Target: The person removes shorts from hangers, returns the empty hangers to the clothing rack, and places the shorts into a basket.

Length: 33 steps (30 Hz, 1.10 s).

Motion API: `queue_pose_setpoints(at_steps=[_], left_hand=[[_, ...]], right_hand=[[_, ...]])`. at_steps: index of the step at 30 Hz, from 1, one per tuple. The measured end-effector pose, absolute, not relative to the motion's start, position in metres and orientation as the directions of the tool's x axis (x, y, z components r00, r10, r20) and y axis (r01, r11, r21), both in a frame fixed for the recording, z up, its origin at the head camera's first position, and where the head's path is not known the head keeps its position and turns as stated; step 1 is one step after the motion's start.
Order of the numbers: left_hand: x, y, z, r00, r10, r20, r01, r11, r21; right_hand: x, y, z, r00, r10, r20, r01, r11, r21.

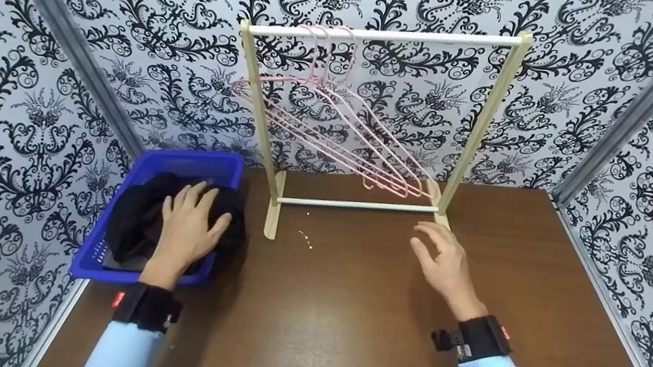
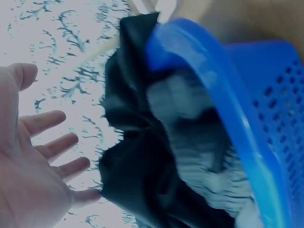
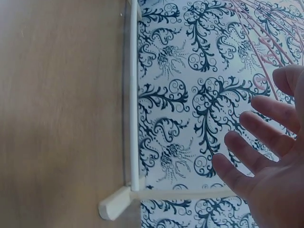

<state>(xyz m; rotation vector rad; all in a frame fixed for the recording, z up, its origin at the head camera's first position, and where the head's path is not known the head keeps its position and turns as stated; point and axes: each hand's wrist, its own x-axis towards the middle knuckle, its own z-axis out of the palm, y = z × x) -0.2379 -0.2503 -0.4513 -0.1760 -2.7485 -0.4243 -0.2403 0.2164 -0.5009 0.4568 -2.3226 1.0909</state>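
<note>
My left hand (image 1: 189,227) hovers over a blue plastic basket (image 1: 82,262) piled with dark clothes (image 1: 134,216). Its fingers are spread, and the left wrist view shows a gap between them and the black cloth (image 2: 137,161). A grey ribbed garment (image 2: 204,161) lies beside the black one inside the rim. On the other side, my right hand (image 1: 444,264) is held above the table with relaxed fingers and nothing in them. It is nearest to the right foot of a small clothes rack (image 1: 482,126). Several pink hangers (image 1: 362,121) hang from the rack's white top bar, bunched toward the left.
The brown table (image 1: 314,314) carries the rack at the back and the basket at the left. Patterned walls (image 1: 33,113) with grey metal corner posts (image 1: 77,33) enclose it. A few small pale specks (image 1: 306,240) show on the tabletop near the rack's left foot.
</note>
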Motion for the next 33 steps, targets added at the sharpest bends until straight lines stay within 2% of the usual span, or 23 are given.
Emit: queue_pose_setpoints(at_steps=[4,14,27,33], left_hand=[[-0.233,-0.236,-0.446,-0.893,0.078,0.443,0.219,0.936,0.276],[-0.222,-0.204,-0.453,-0.792,0.081,0.605,0.288,0.923,0.254],[-0.217,-0.179,-0.467,-0.768,0.106,0.631,0.304,0.928,0.215],[-0.218,-0.165,-0.47,-0.786,0.107,0.609,0.298,0.928,0.222]], right_hand=[[-0.243,0.229,-0.494,-0.805,-0.068,0.59,-0.49,0.636,-0.596],[-0.25,0.258,-0.489,-0.745,-0.104,0.659,-0.541,0.672,-0.506],[-0.249,0.265,-0.488,-0.786,-0.107,0.609,-0.464,0.753,-0.466],[-0.247,0.267,-0.487,-0.786,-0.127,0.605,-0.447,0.794,-0.413]])
